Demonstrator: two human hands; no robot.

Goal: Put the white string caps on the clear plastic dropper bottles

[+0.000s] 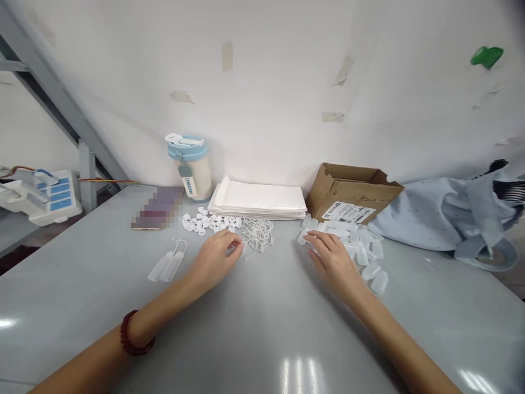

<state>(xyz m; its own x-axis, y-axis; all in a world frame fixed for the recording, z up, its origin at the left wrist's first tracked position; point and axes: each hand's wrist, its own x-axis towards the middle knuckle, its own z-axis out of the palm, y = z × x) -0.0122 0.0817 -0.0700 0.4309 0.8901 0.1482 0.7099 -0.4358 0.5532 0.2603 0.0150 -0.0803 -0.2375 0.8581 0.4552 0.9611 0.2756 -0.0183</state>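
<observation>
My left hand has thumb and forefinger pinched together on a thin white cord loop, just in front of a tangled pile of white cord loops. My right hand reaches to the left edge of a heap of translucent plastic sleeves. Its fingers are apart, and the fingertips rest on or just over one sleeve. Small white plastic caps lie behind my left hand. To its left are two sleeves with cord loops attached, side by side.
A stack of white padded envelopes lies against the wall, between a blue-lidded tumbler and an open cardboard box. Light blue cloth is bunched at the right. A pixelated flat object lies at the left.
</observation>
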